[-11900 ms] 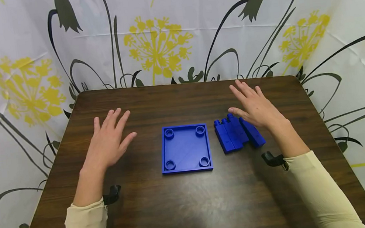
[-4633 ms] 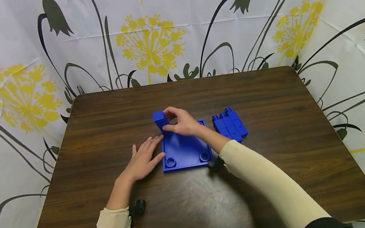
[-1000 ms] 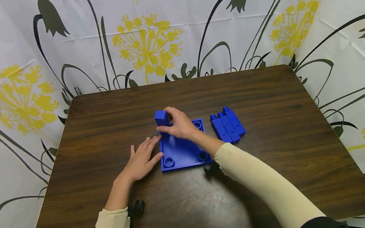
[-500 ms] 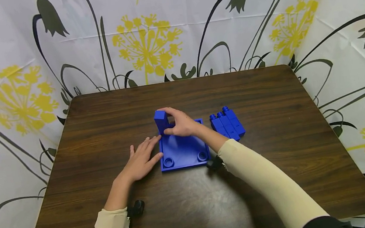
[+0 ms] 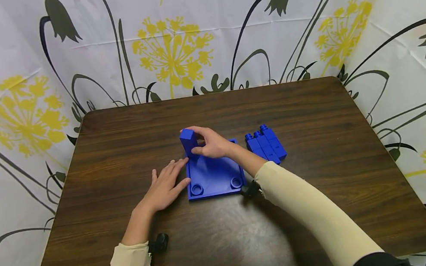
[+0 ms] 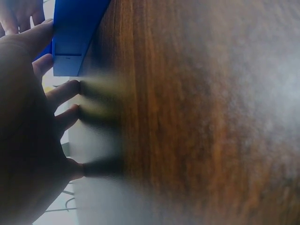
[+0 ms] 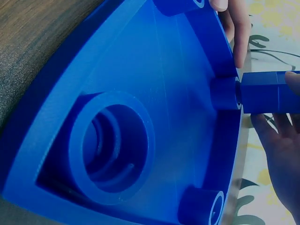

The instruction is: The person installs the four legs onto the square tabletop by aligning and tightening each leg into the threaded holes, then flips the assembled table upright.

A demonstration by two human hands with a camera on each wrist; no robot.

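Observation:
A blue square toy tabletop lies with its raised rim and round corner sockets facing up. At its far left corner, a blue square table leg stands upright. My right hand pinches that leg between thumb and fingers. In the right wrist view, the leg's lower end meets the socket, with a narrow dark gap between them. A nearer socket shows thread ridges inside. My left hand lies with fingers extended, thumb and fingertips against the tabletop's left edge.
Three more blue legs lie side by side on the brown wooden table, to the right of the tabletop. A floral curtain hangs behind the table's far edge.
Since the earliest frame, one leg has gone from the group on the right to the far left socket. Over the last second, my right hand has shifted its grip and the leg has turned.

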